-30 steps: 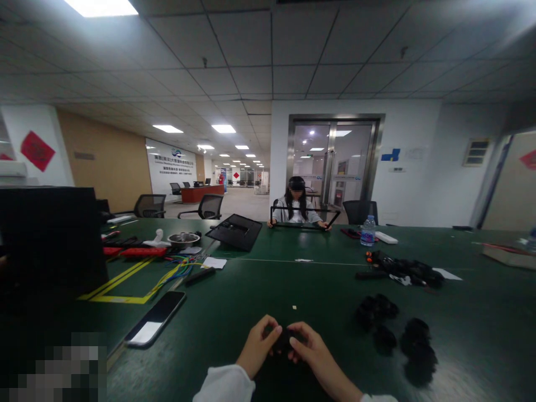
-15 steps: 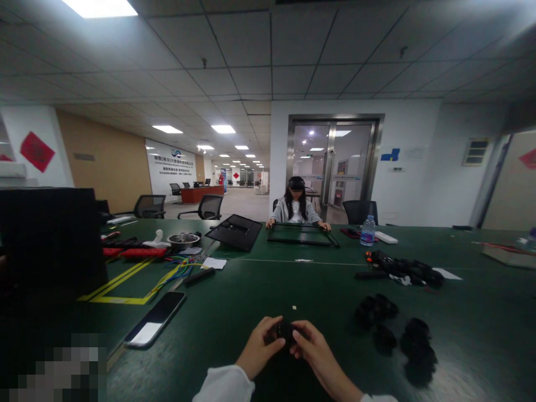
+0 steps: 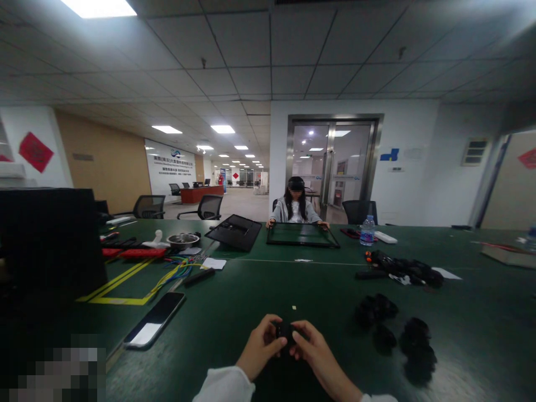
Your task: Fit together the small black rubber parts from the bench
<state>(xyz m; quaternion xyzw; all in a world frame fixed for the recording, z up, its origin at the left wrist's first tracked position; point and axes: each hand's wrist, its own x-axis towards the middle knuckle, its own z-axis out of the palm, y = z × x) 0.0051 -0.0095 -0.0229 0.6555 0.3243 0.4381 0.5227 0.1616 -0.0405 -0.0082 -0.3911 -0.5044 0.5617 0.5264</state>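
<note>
Both my hands meet low in the middle of the view, around a small black part (image 3: 284,330) whose kind I cannot make out. My left hand (image 3: 260,346) pinches it from the left with thumb and fingers. From the other side, my right hand (image 3: 312,347) grips the same part between thumb and forefinger. To the right lie several dark round pieces (image 3: 377,311) in loose groups on the green table (image 3: 234,296). A tiny pale square (image 3: 294,307) lies just beyond my fingers.
Left are a smartphone (image 3: 156,321), coloured wires (image 3: 171,277), a metal bowl (image 3: 183,240) and a black monitor-like box (image 3: 50,243). Across the table a person (image 3: 296,206) holds a black frame (image 3: 302,242). A water bottle (image 3: 367,231) and a black cable bundle (image 3: 406,269) stand right.
The small black part has turned slightly between my fingers, and my hands stay in nearly the same place. The far person's black frame has tilted a little.
</note>
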